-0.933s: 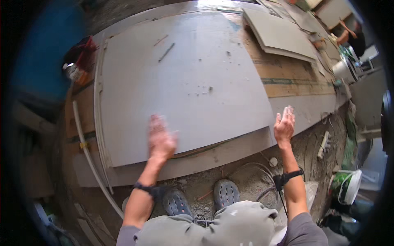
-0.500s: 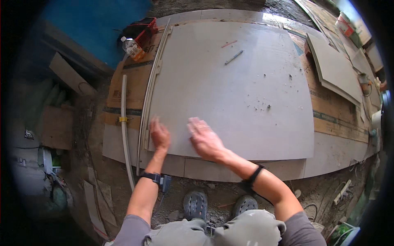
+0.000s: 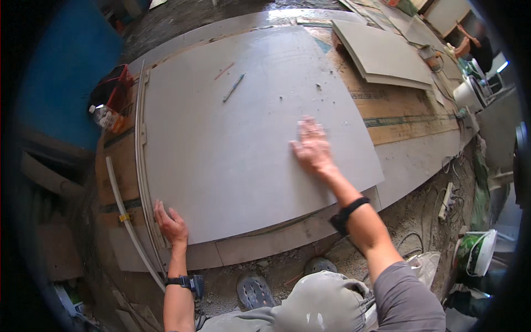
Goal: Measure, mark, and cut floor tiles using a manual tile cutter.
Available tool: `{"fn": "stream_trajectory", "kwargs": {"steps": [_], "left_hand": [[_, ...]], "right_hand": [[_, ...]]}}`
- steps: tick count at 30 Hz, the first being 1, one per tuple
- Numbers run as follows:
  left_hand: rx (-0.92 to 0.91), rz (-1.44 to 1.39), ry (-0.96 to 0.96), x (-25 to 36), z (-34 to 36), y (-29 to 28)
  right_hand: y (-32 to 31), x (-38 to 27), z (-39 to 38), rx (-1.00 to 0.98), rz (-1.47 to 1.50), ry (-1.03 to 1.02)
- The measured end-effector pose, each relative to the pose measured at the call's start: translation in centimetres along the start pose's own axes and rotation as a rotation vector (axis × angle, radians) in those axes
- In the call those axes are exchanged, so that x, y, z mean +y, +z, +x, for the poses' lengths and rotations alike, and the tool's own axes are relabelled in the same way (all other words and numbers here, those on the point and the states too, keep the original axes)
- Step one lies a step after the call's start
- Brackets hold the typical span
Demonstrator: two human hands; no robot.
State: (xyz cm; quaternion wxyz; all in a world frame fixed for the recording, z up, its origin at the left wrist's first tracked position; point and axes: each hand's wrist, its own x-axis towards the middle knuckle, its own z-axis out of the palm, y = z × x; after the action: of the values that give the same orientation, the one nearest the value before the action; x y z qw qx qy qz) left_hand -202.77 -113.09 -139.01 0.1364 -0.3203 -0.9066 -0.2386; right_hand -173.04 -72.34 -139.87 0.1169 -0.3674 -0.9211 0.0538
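Observation:
A large pale grey tile (image 3: 232,160) lies flat before me, with small crumbs scattered over its right part. On its right half my right hand (image 3: 313,145) rests palm down with fingers stretched out, slightly blurred, close to the crumbs. My left hand (image 3: 171,224) is at the near left corner, fingers extended, beside a long metal rail (image 3: 140,160) running along the tile's left edge. Neither hand grips anything. Toward the far side lie a pen (image 3: 233,87) and a thin red stick (image 3: 224,71).
Left of the rail are a pale strip with a yellow clip (image 3: 123,217), a bottle (image 3: 106,118) and a red crate (image 3: 113,88). Stacked tiles (image 3: 381,55) lie at right on cardboard (image 3: 412,124). A person (image 3: 477,47) is at far right; buckets (image 3: 477,252) stand below.
The view has turned rightward, so the tile appears farther left. My right hand has moved farther up and right across the tile; my left hand has come to the near left corner.

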Motion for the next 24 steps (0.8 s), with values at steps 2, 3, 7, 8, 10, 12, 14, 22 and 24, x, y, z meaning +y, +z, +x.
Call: {"fn": "stream_trajectory", "kwargs": {"steps": [2, 3, 7, 8, 10, 12, 14, 22, 24], "left_hand": [[-0.008, -0.012, 0.01, 0.9, 0.3, 0.3], [-0.043, 0.001, 0.025, 1.5, 0.7, 0.9], [-0.112, -0.07, 0.097, 5.5, 6.5, 4.4], [-0.107, -0.094, 0.097, 6.3, 8.3, 5.0], [-0.071, -0.136, 0.162, 7.8, 12.7, 6.8], [-0.049, -0.104, 0.117, 8.1, 16.1, 9.1], [-0.033, -0.087, 0.087, 8.6, 18.7, 10.9], [-0.043, -0.048, 0.004, 10.7, 20.0, 10.9], [-0.042, -0.038, -0.007, 10.1, 20.0, 10.4]], "right_hand": [[-2.3, 8.7, -2.1, -0.029, -0.087, 0.143], [-3.5, 12.6, -3.5, 0.0, -0.061, 0.245], [-7.3, 16.8, -4.4, 0.055, -0.421, 0.68], [-7.6, 14.2, -3.4, 0.158, -0.362, 0.491], [-7.3, 9.3, -0.2, 0.23, -0.218, 0.203], [-5.4, 2.2, 5.0, 0.2, 0.01, -0.007], [-3.8, -3.7, 10.8, 0.244, 0.113, -0.244], [-0.4, -10.2, 27.8, 0.017, 0.106, -0.503], [-0.5, -11.1, 28.3, -0.173, -0.021, -0.399]]}}
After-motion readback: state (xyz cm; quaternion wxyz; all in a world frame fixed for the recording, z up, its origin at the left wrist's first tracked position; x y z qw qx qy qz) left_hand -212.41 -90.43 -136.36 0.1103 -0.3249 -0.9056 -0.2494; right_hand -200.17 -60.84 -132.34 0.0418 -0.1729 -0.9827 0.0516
